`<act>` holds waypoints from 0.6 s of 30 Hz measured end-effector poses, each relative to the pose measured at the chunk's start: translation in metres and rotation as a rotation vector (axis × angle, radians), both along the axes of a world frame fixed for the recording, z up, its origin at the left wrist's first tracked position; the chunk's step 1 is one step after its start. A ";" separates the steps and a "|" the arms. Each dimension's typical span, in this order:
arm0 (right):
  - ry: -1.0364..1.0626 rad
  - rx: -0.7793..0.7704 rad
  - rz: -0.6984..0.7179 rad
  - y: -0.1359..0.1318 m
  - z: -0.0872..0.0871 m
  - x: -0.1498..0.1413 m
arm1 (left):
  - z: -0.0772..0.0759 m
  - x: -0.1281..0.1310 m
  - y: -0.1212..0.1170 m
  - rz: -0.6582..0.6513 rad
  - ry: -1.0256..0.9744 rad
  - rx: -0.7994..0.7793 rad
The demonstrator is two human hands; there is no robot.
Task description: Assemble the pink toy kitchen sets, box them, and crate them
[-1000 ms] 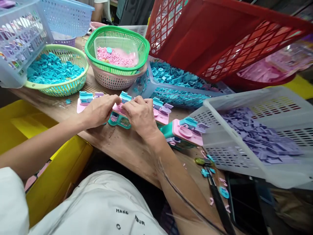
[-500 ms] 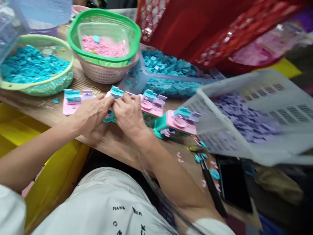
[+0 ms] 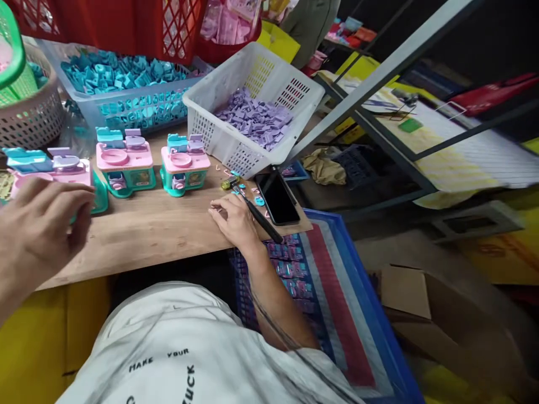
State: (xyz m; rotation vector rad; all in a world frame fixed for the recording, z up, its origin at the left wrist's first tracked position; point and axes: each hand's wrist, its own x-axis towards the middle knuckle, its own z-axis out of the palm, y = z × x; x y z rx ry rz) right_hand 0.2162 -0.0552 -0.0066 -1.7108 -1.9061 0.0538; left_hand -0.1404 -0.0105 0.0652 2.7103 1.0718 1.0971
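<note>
My left hand (image 3: 46,224) hovers at the left edge, in front of a pink and teal toy kitchen unit (image 3: 71,174) that it partly covers. Its fingers are loosely bent, with the thumb apart from them and nothing visible between. On the tabletop, my right hand (image 3: 238,221) has its fingertips pinched together; whatever is in them is too small to make out. A black-handled tool (image 3: 263,219) lies right beside it, with small pink and blue pieces (image 3: 258,200) scattered around. Two more toy kitchen units, a middle one (image 3: 125,165) and a right one (image 3: 184,165), stand upright in the row.
Behind the row are a clear bin (image 3: 138,101) of turquoise parts and a white basket (image 3: 219,132) of purple parts. A red basket (image 3: 105,28) overhangs the bin. A phone (image 3: 277,199) lies near the table's right edge; a blue-edged tray (image 3: 357,269) sits below.
The view has swung right. My hands have parted: the right has left the toy units for the small pieces near the phone, while the left stays by a unit.
</note>
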 end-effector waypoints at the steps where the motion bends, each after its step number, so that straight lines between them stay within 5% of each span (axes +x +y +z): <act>1: 0.015 -0.009 -0.002 -0.005 -0.008 0.010 | 0.002 0.016 0.000 -0.021 0.067 0.051; 5: 0.077 0.049 0.068 -0.014 -0.024 0.010 | 0.009 0.064 0.005 -0.204 0.217 0.185; 11: 0.178 0.124 0.282 -0.017 -0.027 -0.017 | -0.013 0.075 -0.005 -0.284 0.347 0.079; 18: 0.952 -0.161 0.351 -0.003 -0.023 -0.071 | -0.053 0.099 -0.026 -0.108 0.124 -0.227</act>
